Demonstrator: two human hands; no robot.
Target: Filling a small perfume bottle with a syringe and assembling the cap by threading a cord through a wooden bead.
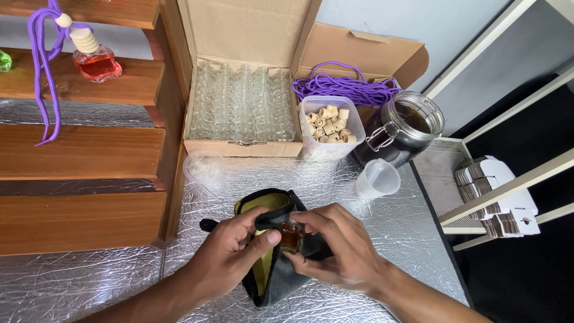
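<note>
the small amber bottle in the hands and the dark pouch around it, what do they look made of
Small amber bottle: probably glass, glossy and see-through, brown liquid showing inside. Black pouch with yellow lining: soft cloth or leather-like material, matte, folding and creasing under the left hand and right hand.

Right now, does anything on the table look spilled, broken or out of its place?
Nothing looks spilled or broken. The only loose item is a clear plastic cup lying on its side on the silver surface, beside the dark glass jar. Both hands, left and right, hold a small amber bottle over a black pouch.
</note>
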